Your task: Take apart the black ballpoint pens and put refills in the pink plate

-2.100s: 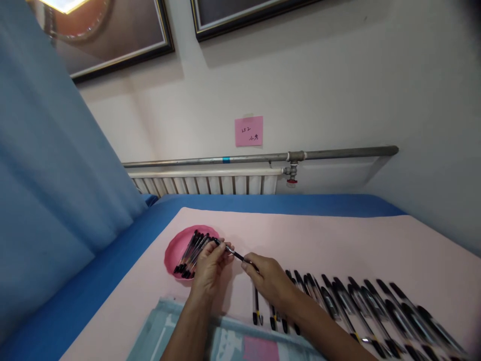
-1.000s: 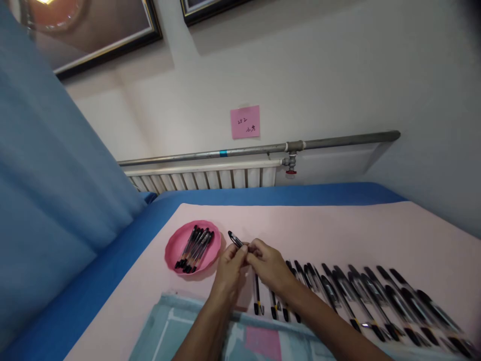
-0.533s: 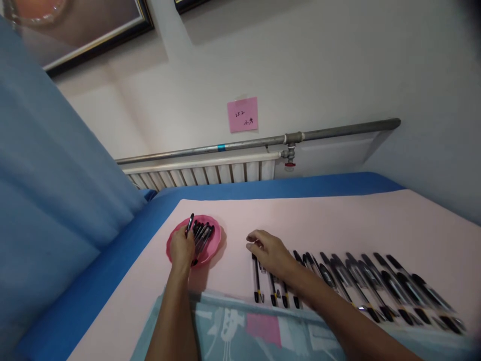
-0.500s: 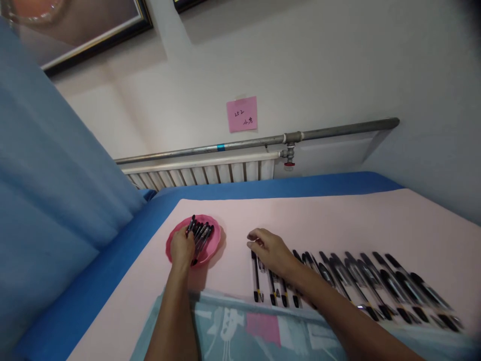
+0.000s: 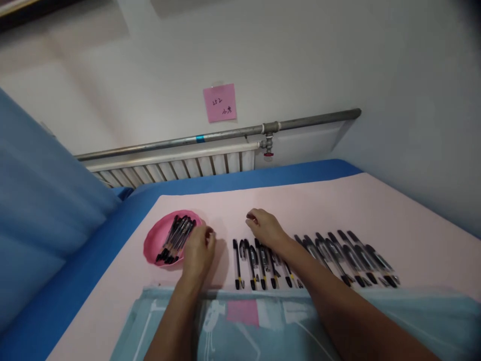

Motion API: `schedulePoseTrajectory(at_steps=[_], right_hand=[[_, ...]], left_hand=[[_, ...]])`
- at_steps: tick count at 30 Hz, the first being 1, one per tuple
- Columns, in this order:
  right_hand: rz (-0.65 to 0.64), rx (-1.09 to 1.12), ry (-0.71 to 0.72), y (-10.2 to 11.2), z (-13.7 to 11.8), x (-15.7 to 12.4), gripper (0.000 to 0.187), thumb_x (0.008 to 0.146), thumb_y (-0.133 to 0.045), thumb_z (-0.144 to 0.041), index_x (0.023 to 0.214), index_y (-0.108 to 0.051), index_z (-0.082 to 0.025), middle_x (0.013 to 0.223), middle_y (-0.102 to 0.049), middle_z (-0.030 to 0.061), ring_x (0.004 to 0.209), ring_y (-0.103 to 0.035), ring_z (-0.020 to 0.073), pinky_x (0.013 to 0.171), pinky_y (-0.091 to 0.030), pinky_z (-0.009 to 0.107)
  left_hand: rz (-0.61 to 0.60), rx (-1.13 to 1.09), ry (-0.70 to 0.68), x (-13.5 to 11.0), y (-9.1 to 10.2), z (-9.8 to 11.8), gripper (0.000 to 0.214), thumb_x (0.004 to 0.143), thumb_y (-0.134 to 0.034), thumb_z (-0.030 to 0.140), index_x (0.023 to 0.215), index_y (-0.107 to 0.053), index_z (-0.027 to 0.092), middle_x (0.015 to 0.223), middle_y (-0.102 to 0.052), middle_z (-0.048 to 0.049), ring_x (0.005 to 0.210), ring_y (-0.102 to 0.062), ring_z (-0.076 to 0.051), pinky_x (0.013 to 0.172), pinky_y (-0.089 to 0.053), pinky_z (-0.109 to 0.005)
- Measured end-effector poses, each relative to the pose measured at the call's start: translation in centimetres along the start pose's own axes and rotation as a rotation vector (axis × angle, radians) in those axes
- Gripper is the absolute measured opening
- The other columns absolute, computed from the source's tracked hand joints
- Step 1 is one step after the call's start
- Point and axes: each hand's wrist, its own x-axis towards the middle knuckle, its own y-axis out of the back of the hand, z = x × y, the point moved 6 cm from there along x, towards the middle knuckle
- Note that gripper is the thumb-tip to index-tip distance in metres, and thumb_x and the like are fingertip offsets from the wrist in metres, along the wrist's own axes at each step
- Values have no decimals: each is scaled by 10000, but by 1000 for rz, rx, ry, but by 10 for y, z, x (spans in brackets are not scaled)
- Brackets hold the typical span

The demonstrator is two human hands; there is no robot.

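My left hand [image 5: 199, 249] is just off the right rim of a pink scalloped bowl [image 5: 152, 244], partly covering that side. Its fingers are loosely curled with a small gap at the thumb, and no pen shows between them. In the bowl lies a slanted bundle of black-capped clear pens [image 5: 176, 239]. Above the left part of a row of similar pens [image 5: 236, 263] hovers my right hand [image 5: 265, 226], its thumb and forefinger slightly apart with nothing visible between them. My right forearm hides the middle of the row. More pens [image 5: 353, 258] continue to the right, slightly blurred.
Pale pink sheeting [image 5: 323, 200] covers a blue surface [image 5: 285, 173] against the wall. A radiator [image 5: 180, 168] and a metal pipe [image 5: 315, 121] run behind it. A pink note [image 5: 220, 103] hangs above. A blue curtain [image 5: 41, 210] hangs at left.
My left hand has come out of the bowl to its right side; the pens there now lie uncovered. My right hand remains over the row's left end. The view has shifted right.
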Motion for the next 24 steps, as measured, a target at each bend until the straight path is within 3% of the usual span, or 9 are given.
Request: schedulePoseTrajectory(at_steps=[4,11,15,18,21,24], right_hand=[[5,-17,-18,0,9,2,145,775,-473,-156,839,-603,-140,824,-599,69,751,-525,155,701,-376,259],[-27,3,0,-3,5,1,125,776,-489,-163,818,-606,-153,822,-607,57,750,-529,146,694,-372,245],[-36,17,5,-2,4,1,126,774,-488,-155,813,-608,-150,818,-606,59,755,-528,148,695,-375,246],[-38,35,9,0,-1,0,126,767,-490,-145,811,-609,-143,812,-605,61,749,-525,145,698,-378,246],[-62,91,23,-1,-17,-5,130,782,-489,-183,817,-611,-156,810,-615,41,746,-532,132,688,-383,230],[-186,272,15,-13,-38,-14,163,806,-470,-252,816,-610,-169,739,-612,8,696,-534,117,628,-378,211]], left_hand=[[-343,9,43,-21,-41,17,169,747,-479,317,737,-567,173,703,-625,-38,629,-541,-147,548,-334,-244],[-534,187,97,-23,-52,10,222,718,-473,356,712,-601,174,746,-667,-83,687,-577,-197,550,-311,-265],[-539,216,111,-22,-51,7,219,695,-462,313,696,-619,161,728,-671,-115,679,-584,-218,549,-305,-280],[-468,153,162,-18,-47,2,196,676,-470,297,659,-604,155,664,-649,-103,633,-565,-207,541,-302,-278],[-317,-110,223,-13,-37,2,175,685,-473,300,634,-567,161,602,-599,-39,596,-532,-166,542,-322,-254],[-174,-400,198,-12,-28,9,188,705,-488,335,648,-541,164,589,-542,17,582,-489,-125,560,-346,-227]])
